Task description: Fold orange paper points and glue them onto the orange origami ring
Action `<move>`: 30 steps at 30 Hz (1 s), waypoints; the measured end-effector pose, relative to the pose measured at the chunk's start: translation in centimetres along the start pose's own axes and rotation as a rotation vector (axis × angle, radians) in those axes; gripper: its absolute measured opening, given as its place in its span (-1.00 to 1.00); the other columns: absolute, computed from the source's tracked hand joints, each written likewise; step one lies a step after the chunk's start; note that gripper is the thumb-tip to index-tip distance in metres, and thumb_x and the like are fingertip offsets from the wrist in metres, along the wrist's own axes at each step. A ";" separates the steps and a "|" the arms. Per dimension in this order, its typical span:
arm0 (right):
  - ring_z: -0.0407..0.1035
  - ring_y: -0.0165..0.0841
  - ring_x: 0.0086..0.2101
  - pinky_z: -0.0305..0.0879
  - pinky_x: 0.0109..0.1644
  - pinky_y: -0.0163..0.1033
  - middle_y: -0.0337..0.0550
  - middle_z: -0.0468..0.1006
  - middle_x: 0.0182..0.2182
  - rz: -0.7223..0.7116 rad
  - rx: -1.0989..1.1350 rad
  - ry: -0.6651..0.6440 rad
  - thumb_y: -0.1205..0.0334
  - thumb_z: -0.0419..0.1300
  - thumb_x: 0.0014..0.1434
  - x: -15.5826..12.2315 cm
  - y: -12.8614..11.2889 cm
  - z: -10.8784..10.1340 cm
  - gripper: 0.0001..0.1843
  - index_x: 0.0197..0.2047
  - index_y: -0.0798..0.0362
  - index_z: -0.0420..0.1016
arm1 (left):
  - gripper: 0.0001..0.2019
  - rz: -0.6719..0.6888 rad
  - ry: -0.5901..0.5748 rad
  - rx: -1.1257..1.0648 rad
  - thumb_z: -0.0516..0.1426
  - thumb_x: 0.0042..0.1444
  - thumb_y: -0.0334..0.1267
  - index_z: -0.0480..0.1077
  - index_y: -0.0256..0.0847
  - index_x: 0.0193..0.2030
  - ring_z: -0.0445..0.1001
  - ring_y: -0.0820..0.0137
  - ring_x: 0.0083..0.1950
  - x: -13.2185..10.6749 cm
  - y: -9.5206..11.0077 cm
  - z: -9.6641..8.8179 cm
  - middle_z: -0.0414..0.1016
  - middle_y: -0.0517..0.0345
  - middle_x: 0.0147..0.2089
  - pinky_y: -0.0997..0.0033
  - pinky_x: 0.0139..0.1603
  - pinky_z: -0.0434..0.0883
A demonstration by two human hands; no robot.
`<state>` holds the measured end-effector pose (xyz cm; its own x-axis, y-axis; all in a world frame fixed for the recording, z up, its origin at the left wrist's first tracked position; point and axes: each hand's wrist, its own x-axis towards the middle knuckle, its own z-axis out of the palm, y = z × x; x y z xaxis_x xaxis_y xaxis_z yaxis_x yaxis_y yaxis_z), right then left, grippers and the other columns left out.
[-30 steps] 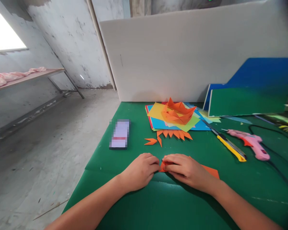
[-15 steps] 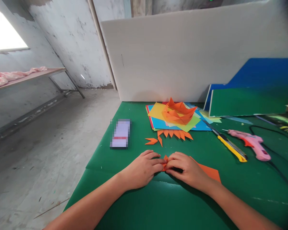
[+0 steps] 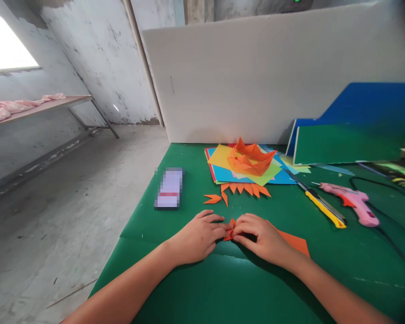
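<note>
A small folded piece of orange paper (image 3: pixel 228 232) lies on the green tabletop between my two hands. My left hand (image 3: pixel 202 236) holds its left side, fingers bent and their tips on the paper. On the other side, my right hand (image 3: pixel 258 236) pinches it between thumb and fingertips. Part of the piece is covered by my fingers. Under and behind my right forearm lies an orange paper sheet (image 3: pixel 297 243), partly hidden. Just beyond my hands are loose folded orange pieces (image 3: pixel 213 198) and a row of pointed orange pieces (image 3: pixel 249 189).
An orange folded-paper ring with points (image 3: pixel 256 164) rests on stacked coloured paper (image 3: pixel 222 175). To the right lie a yellow utility knife (image 3: pixel 326 209) and a pink glue gun (image 3: pixel 356 202) with its cord. A phone (image 3: pixel 170 189) lies left. A white board (image 3: pixel 256 81) stands behind.
My left fingers have drawn back slightly to the left, and more of the small orange piece shows between my hands. Everything else stays in place.
</note>
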<state>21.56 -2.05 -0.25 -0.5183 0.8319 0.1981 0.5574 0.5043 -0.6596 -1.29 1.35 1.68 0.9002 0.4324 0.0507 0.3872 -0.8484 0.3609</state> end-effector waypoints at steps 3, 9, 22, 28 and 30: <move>0.36 -0.34 -0.26 0.27 -0.18 -0.20 -0.20 0.50 -0.34 0.024 0.000 0.013 0.31 0.13 0.26 0.1 -0.1 0.1 -0.86 -0.34 0.00 0.46 | -0.64 0.000 -0.002 -0.005 0.03 0.13 -0.50 0.36 -0.11 0.04 0.21 0.26 0.30 0.0 0.0 -0.1 0.37 0.22 0.23 0.07 0.35 0.04; 0.31 -0.36 -0.34 0.25 -0.26 -0.24 -0.23 0.44 -0.42 0.047 -0.008 0.047 0.38 0.14 0.19 0.3 -0.3 0.5 -0.86 -0.40 0.02 0.38 | -0.69 0.029 0.020 -0.006 0.03 0.14 -0.50 0.39 -0.11 -0.02 0.23 0.26 0.29 0.0 0.0 -0.1 0.38 0.21 0.22 0.07 0.34 0.07; 0.27 -0.33 -0.38 0.21 -0.34 -0.25 -0.26 0.35 -0.49 0.123 -0.095 0.110 0.50 0.12 0.05 0.7 -0.5 1.6 -0.80 -0.47 0.02 0.25 | -0.84 -0.051 0.143 -0.106 0.04 0.21 -0.41 0.41 -0.15 -0.17 0.39 0.35 0.12 0.8 0.3 0.8 0.53 0.19 0.01 0.22 0.25 0.17; 0.26 -0.34 -0.40 0.20 -0.35 -0.26 -0.27 0.34 -0.50 0.111 -0.106 0.128 0.50 0.11 0.02 0.9 -0.4 1.8 -0.79 -0.48 0.01 0.22 | -0.84 -0.118 0.188 -0.172 0.10 0.16 -0.38 0.38 -0.14 -0.12 0.44 0.38 0.03 0.9 0.3 1.2 0.52 0.18 -0.05 0.19 0.28 0.12; 0.27 -0.34 -0.40 0.21 -0.35 -0.26 -0.27 0.34 -0.50 0.116 -0.107 0.129 0.50 0.11 0.02 0.9 -0.3 1.9 -0.80 -0.47 0.01 0.23 | -0.87 -0.115 0.192 -0.183 0.11 0.15 -0.38 0.38 -0.14 -0.16 0.44 0.38 0.04 0.9 0.2 1.3 0.51 0.19 -0.04 0.21 0.27 0.13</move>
<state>19.68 -1.91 -1.21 -0.3626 0.9053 0.2212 0.6777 0.4191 -0.6042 -0.16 1.19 0.62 0.7916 0.5873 0.1685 0.4268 -0.7289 0.5353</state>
